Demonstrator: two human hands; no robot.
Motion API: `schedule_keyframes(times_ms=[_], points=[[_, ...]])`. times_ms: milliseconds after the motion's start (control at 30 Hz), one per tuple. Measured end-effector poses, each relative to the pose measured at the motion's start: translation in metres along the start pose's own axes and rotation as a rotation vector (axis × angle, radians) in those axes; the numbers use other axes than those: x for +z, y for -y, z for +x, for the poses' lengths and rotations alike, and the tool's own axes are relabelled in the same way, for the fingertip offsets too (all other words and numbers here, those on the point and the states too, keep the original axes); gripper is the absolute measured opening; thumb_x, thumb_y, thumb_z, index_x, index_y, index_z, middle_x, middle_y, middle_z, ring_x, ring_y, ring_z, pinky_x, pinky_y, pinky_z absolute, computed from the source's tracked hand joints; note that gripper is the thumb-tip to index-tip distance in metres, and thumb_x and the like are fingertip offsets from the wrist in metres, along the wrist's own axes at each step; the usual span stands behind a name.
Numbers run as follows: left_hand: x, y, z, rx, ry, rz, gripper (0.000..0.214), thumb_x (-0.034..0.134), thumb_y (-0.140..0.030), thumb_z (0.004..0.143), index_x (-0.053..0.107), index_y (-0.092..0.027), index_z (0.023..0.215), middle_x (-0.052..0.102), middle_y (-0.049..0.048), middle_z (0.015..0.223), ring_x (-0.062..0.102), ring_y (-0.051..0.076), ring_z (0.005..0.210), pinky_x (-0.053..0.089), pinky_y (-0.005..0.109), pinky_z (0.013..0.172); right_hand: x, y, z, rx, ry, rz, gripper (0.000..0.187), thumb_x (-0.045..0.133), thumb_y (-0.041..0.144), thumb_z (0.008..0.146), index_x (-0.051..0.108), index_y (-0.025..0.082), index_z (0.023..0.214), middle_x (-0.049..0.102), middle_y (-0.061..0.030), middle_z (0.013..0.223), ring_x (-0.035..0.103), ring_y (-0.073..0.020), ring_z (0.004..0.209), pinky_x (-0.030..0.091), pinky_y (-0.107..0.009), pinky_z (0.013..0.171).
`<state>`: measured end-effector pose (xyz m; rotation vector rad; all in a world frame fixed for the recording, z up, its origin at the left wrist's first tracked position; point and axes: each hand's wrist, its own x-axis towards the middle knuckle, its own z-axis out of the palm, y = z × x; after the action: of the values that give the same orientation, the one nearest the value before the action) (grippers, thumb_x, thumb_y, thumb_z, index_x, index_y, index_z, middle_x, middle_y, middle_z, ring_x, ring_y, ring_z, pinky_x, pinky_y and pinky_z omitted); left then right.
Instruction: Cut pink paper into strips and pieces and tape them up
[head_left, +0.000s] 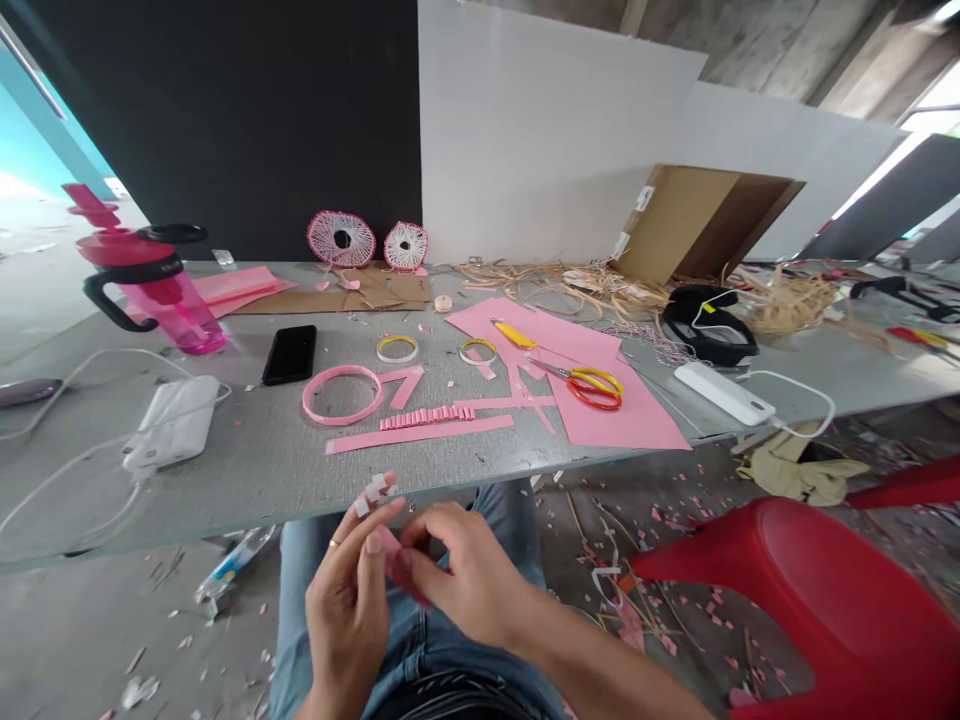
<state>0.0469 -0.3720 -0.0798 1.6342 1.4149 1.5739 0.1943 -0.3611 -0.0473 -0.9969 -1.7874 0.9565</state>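
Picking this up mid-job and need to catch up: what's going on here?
A person's left hand and right hand are handling a small pink paper piece in front of the table. Small white pieces, probably tape, sit on the left fingers. On the table lie a pink ring and a pleated pink strip; the scissors rest unused on pink sheets.

The left hand [346,600] was held palm-inward above the lap [409,650], its fingers [367,530] extended slantwise and its thumb [372,565] raised close to them. The right hand [469,570] was set against it, curled into a pinch, its forearm [600,655] angled in from the lower right.
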Motion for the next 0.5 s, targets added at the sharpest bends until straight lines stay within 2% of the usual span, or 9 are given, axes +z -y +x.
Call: schedule_keyframes(times_ms=[100,167,267,333,400,500], points=[[-0.003,0.003,0.005,-0.05,-0.042,-0.197,0.048,0.057,-0.043,0.096,0.054,-0.032,0.143,0.061,0.0059,0.143,0.055,0.026,0.135,0.039,0.046,0.118,-0.018,-0.01,0.038,0.03,0.017,-0.069,0.009,0.06,0.019,0.088,0.069,0.019,0.086,0.07,-0.0011,0.076,0.06,-0.0137,0.069,0.045,-0.026,0.067],[-0.005,0.006,0.008,-0.109,-0.08,-0.328,0.054,0.056,-0.046,0.096,0.048,-0.032,0.147,0.06,0.0064,0.145,0.054,0.026,0.136,0.037,0.046,0.12,-0.033,-0.017,0.08,0.058,-0.043,-0.163,0.012,0.058,0.021,0.09,0.069,0.018,0.088,0.069,-0.0001,0.076,0.058,-0.0119,0.067,0.043,-0.024,0.065],[-0.007,0.007,0.009,-0.214,-0.11,-0.412,0.043,0.051,-0.048,0.097,0.062,-0.028,0.134,0.065,0.0061,0.139,0.057,0.027,0.132,0.038,0.046,0.119,-0.05,-0.027,0.151,0.087,-0.036,-0.436,0.02,0.053,0.023,0.095,0.07,0.017,0.088,0.066,0.0011,0.074,0.055,-0.0102,0.065,0.037,-0.022,0.061],[-0.009,0.006,0.009,-0.267,-0.083,-0.411,0.042,0.051,-0.051,0.096,0.067,-0.026,0.125,0.067,0.0059,0.136,0.057,0.028,0.131,0.039,0.046,0.118,-0.056,-0.032,0.187,0.105,-0.041,-0.507,0.022,0.053,0.018,0.092,0.069,0.016,0.077,0.064,0.001,0.069,0.052,-0.0098,0.061,0.033,-0.024,0.06],[-0.012,0.005,0.009,-0.306,-0.058,-0.385,0.041,0.053,-0.052,0.095,0.069,-0.025,0.122,0.066,0.0055,0.136,0.056,0.028,0.133,0.039,0.045,0.118,-0.065,-0.038,0.206,0.132,-0.065,-0.574,0.021,0.056,0.013,0.088,0.069,0.016,0.072,0.064,-0.0002,0.068,0.051,-0.0107,0.061,0.031,-0.025,0.06],[-0.02,0.007,0.009,-0.301,-0.083,-0.358,0.04,0.053,-0.052,0.094,0.069,-0.025,0.119,0.068,0.0052,0.135,0.057,0.029,0.132,0.041,0.045,0.117,-0.091,-0.047,0.197,0.146,-0.127,-0.662,0.021,0.054,0.012,0.09,0.072,0.017,0.08,0.069,-0.003,0.078,0.056,-0.0129,0.069,0.034,-0.026,0.065]])
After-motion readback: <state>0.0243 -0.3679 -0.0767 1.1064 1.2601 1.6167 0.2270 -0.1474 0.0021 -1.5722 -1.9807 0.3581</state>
